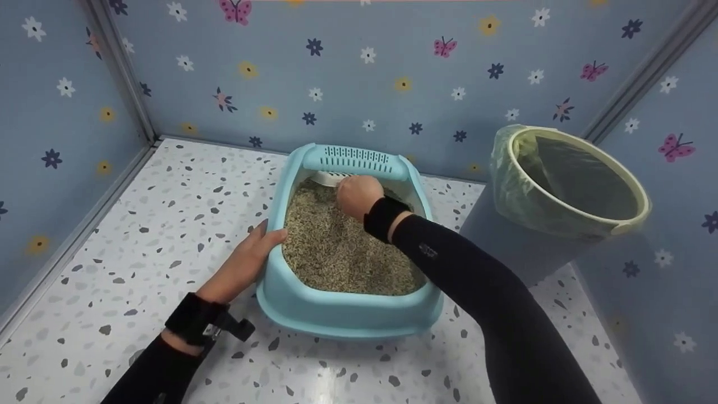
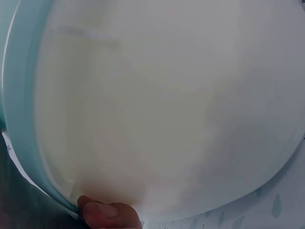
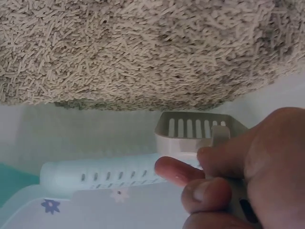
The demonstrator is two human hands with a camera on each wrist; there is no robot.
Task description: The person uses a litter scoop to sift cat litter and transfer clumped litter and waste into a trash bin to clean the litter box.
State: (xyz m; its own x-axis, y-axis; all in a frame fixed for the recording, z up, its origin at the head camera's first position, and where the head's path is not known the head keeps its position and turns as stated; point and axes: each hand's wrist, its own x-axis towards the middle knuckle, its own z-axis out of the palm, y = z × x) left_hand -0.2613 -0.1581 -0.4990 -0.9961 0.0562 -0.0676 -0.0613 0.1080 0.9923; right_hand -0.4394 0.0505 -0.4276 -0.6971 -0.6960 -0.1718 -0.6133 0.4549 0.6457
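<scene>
A light blue litter box (image 1: pixel 348 308) stands on the floor, filled with brown-grey pellet litter (image 1: pixel 348 258). My left hand (image 1: pixel 244 261) grips its left rim, thumb over the edge and fingers along the outer wall. In the left wrist view a fingertip (image 2: pixel 112 214) shows against the box's pale side. My right hand (image 1: pixel 360 196) is inside the box near the back wall, holding a light-coloured slotted litter scoop (image 1: pixel 326 178). The right wrist view shows fingers curled round the handle, with the slotted scoop head (image 3: pixel 178 144) close to the back wall beside the litter.
A tall bin (image 1: pixel 516 230) with a yellowish rim and a translucent liner bag (image 1: pixel 507 185) stands to the right of the box. Blue walls (image 1: pixel 364 95) with flowers and butterflies enclose the speckled white floor (image 1: pixel 185 213) behind and at both sides.
</scene>
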